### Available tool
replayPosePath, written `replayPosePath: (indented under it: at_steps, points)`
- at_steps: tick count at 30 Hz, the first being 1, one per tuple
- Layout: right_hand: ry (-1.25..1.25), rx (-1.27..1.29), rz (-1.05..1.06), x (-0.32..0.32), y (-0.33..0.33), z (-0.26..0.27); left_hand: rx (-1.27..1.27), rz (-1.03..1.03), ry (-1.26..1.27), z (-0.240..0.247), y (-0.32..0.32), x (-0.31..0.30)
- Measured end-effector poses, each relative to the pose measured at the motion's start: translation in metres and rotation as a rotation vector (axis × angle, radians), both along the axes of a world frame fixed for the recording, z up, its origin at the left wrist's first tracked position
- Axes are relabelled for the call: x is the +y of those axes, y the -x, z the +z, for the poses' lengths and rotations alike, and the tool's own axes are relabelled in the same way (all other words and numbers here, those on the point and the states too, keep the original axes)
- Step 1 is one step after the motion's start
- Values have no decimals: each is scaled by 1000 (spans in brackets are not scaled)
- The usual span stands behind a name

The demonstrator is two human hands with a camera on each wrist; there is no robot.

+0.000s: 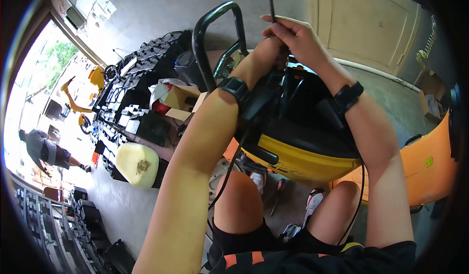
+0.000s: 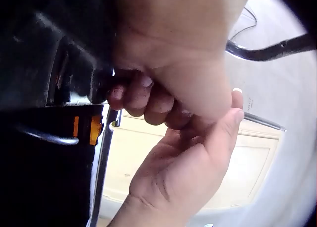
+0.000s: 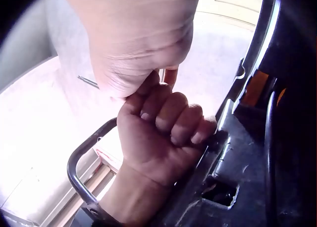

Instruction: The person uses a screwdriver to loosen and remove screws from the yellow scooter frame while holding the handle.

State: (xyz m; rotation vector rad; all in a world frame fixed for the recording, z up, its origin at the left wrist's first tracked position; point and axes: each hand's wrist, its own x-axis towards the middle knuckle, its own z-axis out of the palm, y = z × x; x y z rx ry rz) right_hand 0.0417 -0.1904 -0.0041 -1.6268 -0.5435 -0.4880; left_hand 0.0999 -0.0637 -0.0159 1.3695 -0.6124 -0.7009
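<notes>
A thin metal rod (image 1: 271,1) points up and away from my two hands. The right hand (image 1: 300,38) pinches it between thumb and fingers. Just below, the left hand (image 1: 266,54) is curled into a fist, its thumb side against the right hand; the rod's line runs into this fist, whose inside is hidden. In the left wrist view, the rod (image 2: 265,121) juts out past the right thumb, and the left fingers (image 2: 158,107) are tightly folded. Both hands are over the far end of a yellow and black machine (image 1: 303,159), and the left fist is close by its black housing (image 3: 237,162).
A black tubular handle (image 1: 198,39) rises left of the hands. Left stand a cardboard box (image 1: 181,103), a pale yellow block (image 1: 137,164) and rows of black parts (image 1: 132,98). A screwdriver (image 1: 278,196) lies on the floor. An orange shell (image 1: 425,161) is right; another person (image 1: 44,149) stands far left.
</notes>
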Motion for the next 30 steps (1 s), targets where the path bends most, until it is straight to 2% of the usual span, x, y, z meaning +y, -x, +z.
replayPosePath:
  at_steps: [5, 8, 11, 14, 18, 20, 23, 25, 27, 30]
  points:
    - [88, -39, -53, -2, 1, 4, -72, 124, -25, 1, 11, -4]
    - [57, -49, -56, -3, -6, 1, -209, 288, 3, -1, 13, -6]
    - [80, -71, -99, -3, -6, 0, -299, 359, -99, -2, 15, -5]
    - [121, -53, -184, -2, -7, 2, -312, 395, -43, -3, 22, -8]
    - [182, -142, -285, -1, -9, 1, -142, 354, -98, 2, 22, -4]
    - [184, -187, -312, -1, -12, -2, -90, 314, -2, -4, 16, -3]
    - [152, -183, -296, 1, -11, -1, -45, 290, -21, -5, 8, -3]
    - [256, -173, -311, 1, -6, 3, -49, 314, -60, -3, 11, -5]
    - [241, -194, -310, 3, -6, 3, -54, 337, -97, -1, 12, -6]
    - [256, -179, -335, 4, 0, 7, -59, 273, -61, -3, 6, -5]
